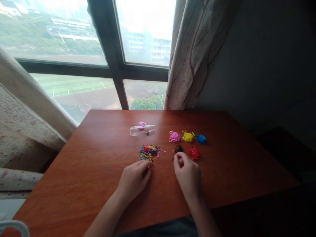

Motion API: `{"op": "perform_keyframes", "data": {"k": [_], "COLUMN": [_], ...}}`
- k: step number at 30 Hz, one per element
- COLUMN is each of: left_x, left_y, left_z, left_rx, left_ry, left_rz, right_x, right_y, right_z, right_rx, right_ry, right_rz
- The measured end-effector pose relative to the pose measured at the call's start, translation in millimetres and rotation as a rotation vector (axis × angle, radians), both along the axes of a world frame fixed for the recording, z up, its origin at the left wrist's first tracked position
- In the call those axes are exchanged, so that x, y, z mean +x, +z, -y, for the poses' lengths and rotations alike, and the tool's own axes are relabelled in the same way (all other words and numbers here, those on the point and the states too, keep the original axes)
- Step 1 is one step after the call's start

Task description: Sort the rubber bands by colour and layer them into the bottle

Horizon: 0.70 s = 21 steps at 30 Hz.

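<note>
with left hand (135, 174), fingertips drawn narrow just beside jumbled pile of multicoloured, thin, rubbery-looking loops (148, 150), approx 7 o'clock of it; can't tell if gripping dark bit at tips. with right hand (188, 172), fingers curled narrow at 6 o'clock edge of tangled black loop heap (178, 149), prob bc strands so thin; grip hidden, can't tell. from jumbled pile: bright pink stringy heap (174, 136) at 2, then yellow stringy heap (188, 136) & blue stringy heap (201, 139); red stringy heap (194, 153) at 3, past black. prob spaced by colour to avoid mixing. at 12, clear glossy plastic-looking item w/ pink part (135, 131), prob parked for elbow room. all on smooth red-brown wood-grain table (74, 181).
</note>
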<state>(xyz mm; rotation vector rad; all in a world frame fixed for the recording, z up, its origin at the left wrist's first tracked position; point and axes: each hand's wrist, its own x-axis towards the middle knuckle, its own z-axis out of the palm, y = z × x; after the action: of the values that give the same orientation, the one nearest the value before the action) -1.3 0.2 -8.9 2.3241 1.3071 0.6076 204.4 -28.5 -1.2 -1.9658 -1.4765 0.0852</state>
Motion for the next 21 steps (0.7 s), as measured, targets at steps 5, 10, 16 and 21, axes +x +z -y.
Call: {"op": "perform_keyframes", "data": {"k": [5, 10, 16, 21], "left_x": [0, 1, 0, 0], "left_y": [-0.8, -0.7, -1.6, -1.5], "left_z": [0, 0, -1, 0], "left_rx": [-0.001, -0.005, -0.018, -0.022], "left_ry": [-0.006, 0.004, 0.008, 0.010], "left_rz": [-0.014, -0.020, -0.016, -0.016], "right_x": [75, 109, 111, 112], "right_y": [-2.1, -10.7, -17.5, -16.5], "right_z": [7, 2, -3, -2], "right_rx": [0.033, -0.034, -0.045, -0.037], "right_ry": [-0.123, -0.092, -0.044, -0.065], "right_rz": [-0.107, -0.140, -0.095, -0.046]}}
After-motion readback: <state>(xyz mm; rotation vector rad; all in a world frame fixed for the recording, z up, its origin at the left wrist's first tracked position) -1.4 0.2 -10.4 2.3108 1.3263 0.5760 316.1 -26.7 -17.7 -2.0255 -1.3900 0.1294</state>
